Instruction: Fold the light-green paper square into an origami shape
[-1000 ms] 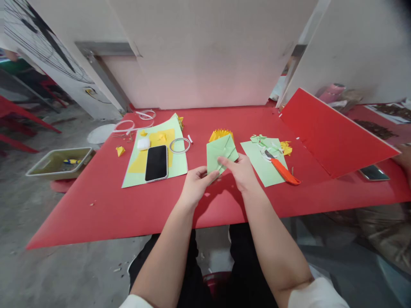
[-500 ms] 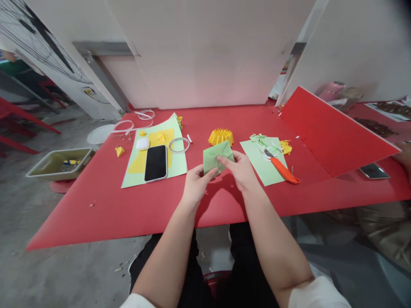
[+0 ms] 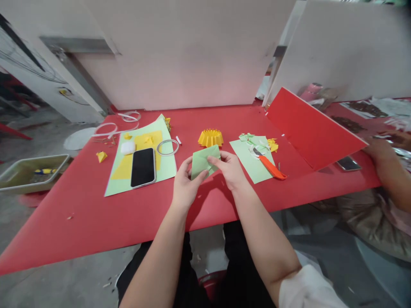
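A folded piece of light green paper is held up between both hands, just above the near part of the red table. My left hand pinches its lower left side, thumb on the front face. My right hand grips its right side, with the thumb pressed on the creased middle. The fingers behind the paper are hidden. Just beyond it sits a pleated yellow paper piece. To the right, an orange-handled cutter knife lies across a green sheet with paper scraps on it.
On the left, a black-screened phone, a white case and a ring rest on green and yellow sheets. A red board leans at the right, near another person's arm. A bin stands beyond the left edge.
The camera view has turned slightly to the right, so the table things appear shifted left. Both hands keep hold of the folded green paper, and more of the other person's arm shows.
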{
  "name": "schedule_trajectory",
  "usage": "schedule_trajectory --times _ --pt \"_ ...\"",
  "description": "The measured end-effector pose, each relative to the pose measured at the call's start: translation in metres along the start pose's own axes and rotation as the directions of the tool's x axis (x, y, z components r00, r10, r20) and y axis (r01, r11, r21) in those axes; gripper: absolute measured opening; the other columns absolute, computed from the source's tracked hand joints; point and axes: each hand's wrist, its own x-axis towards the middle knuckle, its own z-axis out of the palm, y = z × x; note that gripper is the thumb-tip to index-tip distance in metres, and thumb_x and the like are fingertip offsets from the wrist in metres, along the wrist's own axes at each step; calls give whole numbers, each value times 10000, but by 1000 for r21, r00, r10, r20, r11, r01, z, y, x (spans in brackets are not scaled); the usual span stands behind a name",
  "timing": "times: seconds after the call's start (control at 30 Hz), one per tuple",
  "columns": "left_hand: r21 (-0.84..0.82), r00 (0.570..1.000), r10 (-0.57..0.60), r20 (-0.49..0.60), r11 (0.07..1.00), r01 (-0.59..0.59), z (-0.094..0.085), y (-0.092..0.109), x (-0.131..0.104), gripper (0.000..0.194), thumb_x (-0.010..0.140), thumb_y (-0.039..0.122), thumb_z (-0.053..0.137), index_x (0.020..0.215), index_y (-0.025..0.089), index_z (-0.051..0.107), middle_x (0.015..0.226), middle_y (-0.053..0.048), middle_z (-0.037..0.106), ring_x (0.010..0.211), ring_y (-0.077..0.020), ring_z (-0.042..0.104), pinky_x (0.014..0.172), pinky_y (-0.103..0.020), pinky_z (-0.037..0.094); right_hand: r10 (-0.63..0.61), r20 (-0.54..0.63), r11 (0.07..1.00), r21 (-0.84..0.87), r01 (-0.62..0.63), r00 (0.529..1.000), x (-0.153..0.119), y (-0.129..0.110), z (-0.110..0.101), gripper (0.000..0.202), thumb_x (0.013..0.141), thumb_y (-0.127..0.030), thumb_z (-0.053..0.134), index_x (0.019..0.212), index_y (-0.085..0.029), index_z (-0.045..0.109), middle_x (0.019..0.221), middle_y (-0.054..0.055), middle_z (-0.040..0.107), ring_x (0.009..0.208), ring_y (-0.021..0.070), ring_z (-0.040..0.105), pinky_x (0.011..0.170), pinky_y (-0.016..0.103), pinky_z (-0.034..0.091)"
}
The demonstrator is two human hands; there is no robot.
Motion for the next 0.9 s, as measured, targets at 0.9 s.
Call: schedule_trajectory --times 0.9 --pt "34 996 -35 -84 999 38 4 0 -2 661 662 292 716 1258 228 437 819 -25 682 719 -164 656 648 -254 498 135 169 972 -215 -97 976 4 -2 -25 292 647 -422 716 854 -230 645 863 14 666 783 157 596 710 299 474"
